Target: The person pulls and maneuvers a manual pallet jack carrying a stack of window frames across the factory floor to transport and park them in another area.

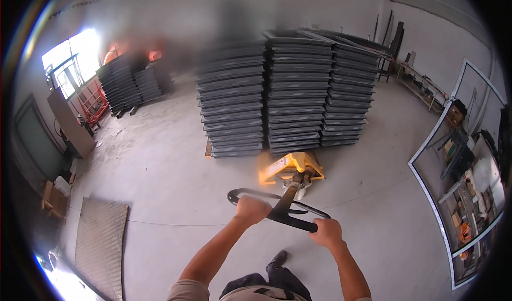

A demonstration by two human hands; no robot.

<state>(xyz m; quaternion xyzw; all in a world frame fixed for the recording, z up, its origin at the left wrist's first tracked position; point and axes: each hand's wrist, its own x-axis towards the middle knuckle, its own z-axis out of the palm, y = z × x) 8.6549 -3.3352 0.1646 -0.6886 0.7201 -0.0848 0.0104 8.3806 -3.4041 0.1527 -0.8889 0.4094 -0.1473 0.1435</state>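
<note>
Both my hands grip the black loop handle (pixel 292 221) of a yellow pallet jack (pixel 300 162). My left hand (pixel 253 210) is closed round the left part of the loop, and my right hand (pixel 326 232) round its right end. The handle's shaft leans toward me from the jack's yellow body. Beyond the jack stand tall stacks of dark grey panels (pixel 298 93), side by side on a pallet whose wooden edge (pixel 208 149) shows at the lower left. The jack's forks are hidden under the load.
A flat ribbed sheet (pixel 101 245) lies on the floor at the left, near cardboard boxes (pixel 53 197). More dark stacks (pixel 130 82) and a red frame (pixel 92 102) stand at the far left. A white-edged frame (pixel 431 205) and a cluttered shelf (pixel 464 215) are at the right.
</note>
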